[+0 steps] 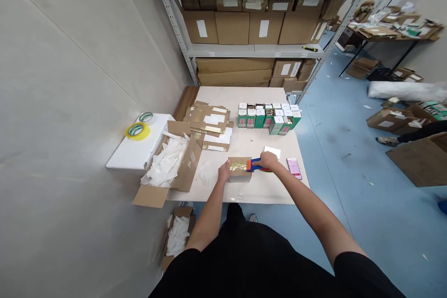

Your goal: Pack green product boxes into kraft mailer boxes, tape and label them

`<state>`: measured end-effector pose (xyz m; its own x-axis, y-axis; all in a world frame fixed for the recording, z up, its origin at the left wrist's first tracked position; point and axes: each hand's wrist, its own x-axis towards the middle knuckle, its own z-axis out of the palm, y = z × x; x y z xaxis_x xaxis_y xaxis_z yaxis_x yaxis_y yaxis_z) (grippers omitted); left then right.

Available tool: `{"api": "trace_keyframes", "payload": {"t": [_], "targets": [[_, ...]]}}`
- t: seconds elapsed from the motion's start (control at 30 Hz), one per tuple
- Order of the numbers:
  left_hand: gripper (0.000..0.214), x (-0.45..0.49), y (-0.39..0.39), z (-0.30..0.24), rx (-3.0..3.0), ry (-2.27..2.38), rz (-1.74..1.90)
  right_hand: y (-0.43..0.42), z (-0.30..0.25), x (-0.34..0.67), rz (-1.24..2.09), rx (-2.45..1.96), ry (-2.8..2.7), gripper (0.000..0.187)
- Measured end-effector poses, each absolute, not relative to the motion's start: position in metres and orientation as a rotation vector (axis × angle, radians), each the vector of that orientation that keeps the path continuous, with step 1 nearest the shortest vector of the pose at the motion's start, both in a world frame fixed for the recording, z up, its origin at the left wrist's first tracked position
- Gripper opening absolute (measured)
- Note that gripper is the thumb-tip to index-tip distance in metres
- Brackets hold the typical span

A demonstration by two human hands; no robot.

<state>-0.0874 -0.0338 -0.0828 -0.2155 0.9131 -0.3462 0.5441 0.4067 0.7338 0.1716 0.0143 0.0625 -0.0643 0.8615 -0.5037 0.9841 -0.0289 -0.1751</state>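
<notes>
A small cardboard box (239,178) sits near the front edge of the table, with shiny tape (238,165) across its top. My left hand (224,172) is closed against the box's left side, its fingers partly hidden. In my right hand (268,160) is a blue and orange tape dispenser (250,165), its orange end at the right edge of the box's top. Just beyond that hand lies a white card (272,152). A phone with a pink screen (294,168) rests to the right.
Green and white small boxes (268,116) stand in rows at the back right. Flattened cardboard (211,120) lies at the back left. An open carton (190,163) of white paper is on the left, beside tape rolls (137,131). A shelf rack (258,50) stands behind the table.
</notes>
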Motion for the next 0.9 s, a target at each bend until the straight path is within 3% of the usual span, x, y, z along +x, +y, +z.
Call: {"api": "trace_keyframes", "payload": {"t": [0.2,0.5,0.67,0.8,0.9], "targets": [[0.062,-0.083,-0.035,-0.083,1.285,1.923,0.583,0.001,0.059,0.233,-0.663,2.032,1.938,0.050],[0.060,-0.082,-0.038,-0.072,1.238,1.915,0.547,0.008,0.041,0.191,-0.531,2.050,1.944,0.038],[0.059,-0.081,-0.042,-0.074,1.240,1.911,0.589,-0.023,-0.010,0.168,-0.557,2.069,1.959,0.024],[0.061,-0.081,-0.040,-0.078,1.219,1.922,0.612,-0.067,-0.064,0.191,-0.497,2.368,1.864,0.043],[0.060,-0.081,-0.036,-0.078,1.213,1.948,0.599,-0.093,-0.098,0.222,-0.449,2.473,1.962,0.042]]}}
